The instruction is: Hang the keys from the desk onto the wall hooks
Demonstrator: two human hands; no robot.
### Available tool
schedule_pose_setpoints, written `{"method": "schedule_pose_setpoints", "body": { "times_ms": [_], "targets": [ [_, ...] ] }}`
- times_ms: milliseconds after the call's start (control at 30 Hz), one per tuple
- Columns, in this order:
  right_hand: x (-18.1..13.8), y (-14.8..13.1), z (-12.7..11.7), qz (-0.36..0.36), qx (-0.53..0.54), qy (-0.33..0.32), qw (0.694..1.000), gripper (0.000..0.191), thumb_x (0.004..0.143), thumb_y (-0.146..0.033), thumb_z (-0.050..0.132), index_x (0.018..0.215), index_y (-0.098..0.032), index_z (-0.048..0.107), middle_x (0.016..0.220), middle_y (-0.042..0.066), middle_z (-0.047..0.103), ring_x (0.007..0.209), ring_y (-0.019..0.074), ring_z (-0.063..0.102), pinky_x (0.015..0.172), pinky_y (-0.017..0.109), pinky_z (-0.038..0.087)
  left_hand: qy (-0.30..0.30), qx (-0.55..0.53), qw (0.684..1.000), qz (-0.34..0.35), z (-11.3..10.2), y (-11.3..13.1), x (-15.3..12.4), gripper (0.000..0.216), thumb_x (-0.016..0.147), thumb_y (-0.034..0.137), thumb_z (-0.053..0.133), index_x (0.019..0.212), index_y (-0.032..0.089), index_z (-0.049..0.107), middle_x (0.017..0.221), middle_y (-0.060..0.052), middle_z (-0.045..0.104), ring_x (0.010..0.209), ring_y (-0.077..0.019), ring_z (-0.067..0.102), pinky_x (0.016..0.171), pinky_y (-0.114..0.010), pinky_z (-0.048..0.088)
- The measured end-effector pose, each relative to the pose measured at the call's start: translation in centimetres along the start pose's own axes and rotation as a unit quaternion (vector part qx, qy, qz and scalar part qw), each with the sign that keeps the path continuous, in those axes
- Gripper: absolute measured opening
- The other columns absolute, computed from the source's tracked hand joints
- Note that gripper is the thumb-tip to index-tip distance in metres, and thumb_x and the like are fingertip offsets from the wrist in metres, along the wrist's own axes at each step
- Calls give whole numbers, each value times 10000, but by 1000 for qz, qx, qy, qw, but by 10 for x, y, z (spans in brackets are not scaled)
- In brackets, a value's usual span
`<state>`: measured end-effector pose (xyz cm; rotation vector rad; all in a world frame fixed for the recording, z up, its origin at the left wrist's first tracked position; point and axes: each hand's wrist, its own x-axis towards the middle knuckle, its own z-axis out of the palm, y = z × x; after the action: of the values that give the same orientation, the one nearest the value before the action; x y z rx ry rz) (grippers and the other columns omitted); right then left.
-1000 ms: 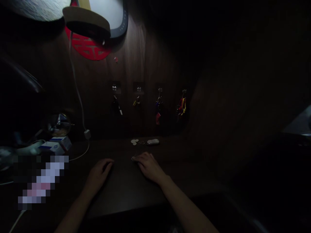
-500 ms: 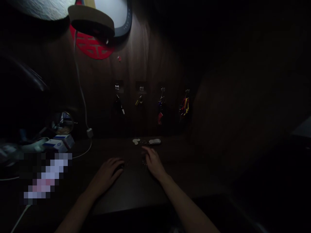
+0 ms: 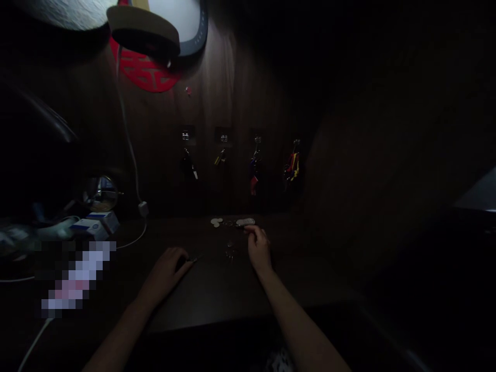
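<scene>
In dim light, my left hand [image 3: 167, 268] rests on the dark desktop, closed in a pinch on a small thin key-like piece [image 3: 196, 259]. My right hand [image 3: 259, 250] is farther right, its fingers curled and pinched just in front of a pale oblong fob [image 3: 245, 222]. A dark sliver shows at its fingertips, too dim to name. Beside the fob lie a few small metal rings [image 3: 229, 223] and several pale round discs [image 3: 216, 222]. Between my hands sits a little cluster of shiny metal bits, perhaps keys [image 3: 230, 252].
Key bunches [image 3: 293, 166] hang from several hooks on the wooden back panel. At left are small blue-and-white boxes [image 3: 96, 225], a white cable [image 3: 132, 150] and a blurred-out pale object [image 3: 79, 281]. A lamp-like round thing [image 3: 143, 28] overhangs above. The desk's front edge [image 3: 201, 326] runs below.
My right hand has moved right and slightly away from me, uncovering the shiny bits and reaching the fob. My left fingers have drawn back a little, and the thin piece now shows clearly.
</scene>
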<state>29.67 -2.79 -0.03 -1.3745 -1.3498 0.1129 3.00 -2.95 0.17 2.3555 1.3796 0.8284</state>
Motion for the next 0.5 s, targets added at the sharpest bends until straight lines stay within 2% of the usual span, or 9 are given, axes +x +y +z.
{"method": "schedule_pose_setpoints", "body": {
  "times_ms": [133, 233, 333, 400, 500],
  "targets": [
    [-1, 1, -2, -24, -22, -27, 999, 266, 784, -106, 362, 826, -208, 605, 855, 52, 640, 879, 194, 554, 819, 319, 416, 5, 20, 1000, 7, -1, 3, -2, 227, 846, 415, 471, 753, 226, 555, 844, -24, 617, 851, -205, 560, 775, -346, 465],
    [-2, -1, 1, -44, -33, -42, 998, 281, 786, -92, 355, 832, -203, 609, 871, 55, 641, 890, 194, 548, 833, 325, 406, 14, 23, 999, 23, 2, 0, -2, 245, 851, 420, 468, 949, 232, 591, 995, -40, 623, 966, -210, 552, 859, -363, 449],
    [-5, -5, 3, -75, -48, -76, 993, 294, 785, -74, 359, 849, -203, 616, 888, 55, 639, 910, 195, 541, 842, 329, 393, -3, 51, 998, 37, 6, -6, 0, 356, 864, 422, 447, 1180, 294, 549, 1205, -43, 573, 1105, -223, 508, 937, -402, 405],
    [-7, -9, 5, -107, -61, -107, 987, 299, 780, -61, 371, 867, -201, 620, 902, 55, 639, 919, 196, 537, 844, 331, 383, -31, 75, 996, 41, 8, -10, 3, 355, 876, 397, 421, 1204, 345, 547, 1262, -29, 553, 1144, -236, 487, 939, -428, 393],
    [-13, -19, 10, -149, -79, -155, 973, 296, 778, -50, 397, 903, -195, 623, 920, 54, 642, 920, 196, 536, 851, 336, 371, -44, 77, 995, 37, 8, -13, 5, 379, 851, 305, 434, 1213, 323, 544, 1278, -32, 553, 1175, -242, 469, 943, -438, 387]
  ]
}}
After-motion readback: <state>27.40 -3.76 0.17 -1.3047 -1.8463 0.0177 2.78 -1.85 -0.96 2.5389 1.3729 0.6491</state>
